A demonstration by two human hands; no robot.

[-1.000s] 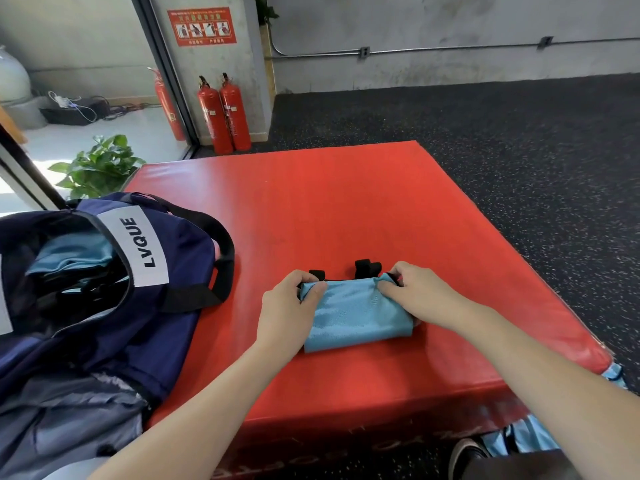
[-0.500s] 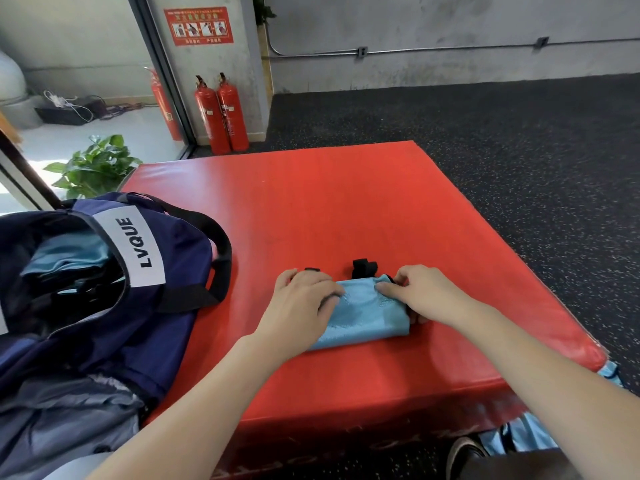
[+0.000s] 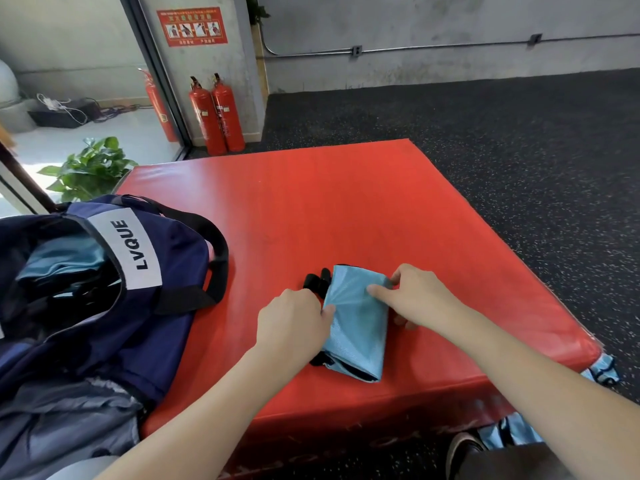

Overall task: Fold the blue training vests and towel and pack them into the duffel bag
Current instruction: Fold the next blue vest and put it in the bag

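Note:
A folded light-blue mesh vest (image 3: 358, 323) with black straps lies on the red mat (image 3: 346, 209), now lengthwise toward me. My left hand (image 3: 294, 322) grips its left edge, fingers curled round the fabric. My right hand (image 3: 414, 296) holds its far right corner, thumb pressing on top and fingers behind. The open navy duffel bag (image 3: 114, 289), marked LVQUE, sits at the mat's left edge with light-blue cloth (image 3: 65, 258) inside it.
More light-blue vest fabric (image 3: 602, 370) hangs off the mat's right corner and lies on the floor by my shoe (image 3: 464, 448). Fire extinguishers (image 3: 216, 116) and a potted plant (image 3: 91, 168) stand beyond the mat. Dark rubber flooring surrounds it.
The folded vest has been turned about a quarter turn, from lying crosswise to lying lengthwise. Both hands shifted with it, the left to its left edge, the right to its far corner.

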